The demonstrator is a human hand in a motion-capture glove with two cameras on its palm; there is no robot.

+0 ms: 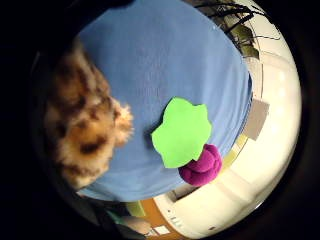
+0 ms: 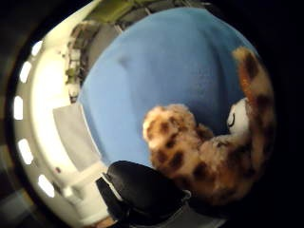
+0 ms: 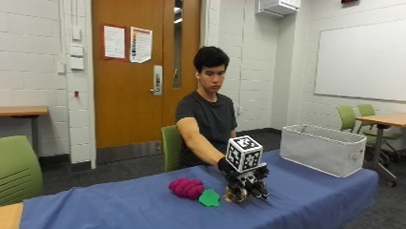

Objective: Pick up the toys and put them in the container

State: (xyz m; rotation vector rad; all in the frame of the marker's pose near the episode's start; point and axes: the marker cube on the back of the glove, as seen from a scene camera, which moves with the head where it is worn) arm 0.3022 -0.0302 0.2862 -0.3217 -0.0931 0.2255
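Fingers (image 2: 142, 194) around spotted plush (image 2: 199, 152)

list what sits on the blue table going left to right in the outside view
purple plush toy → green star-shaped toy → gloved right hand on the spotted plush toy → grey container

On the table (image 3: 126, 205) in front of you, the berry toy (image 3: 187, 187) touches the leaf toy (image 3: 208, 198). Just beside the leaf, under your right hand (image 3: 244, 180), sits the plush animal (image 3: 235, 194), seemingly touching the table. The container (image 3: 322, 149) stands well apart toward the table's far end.
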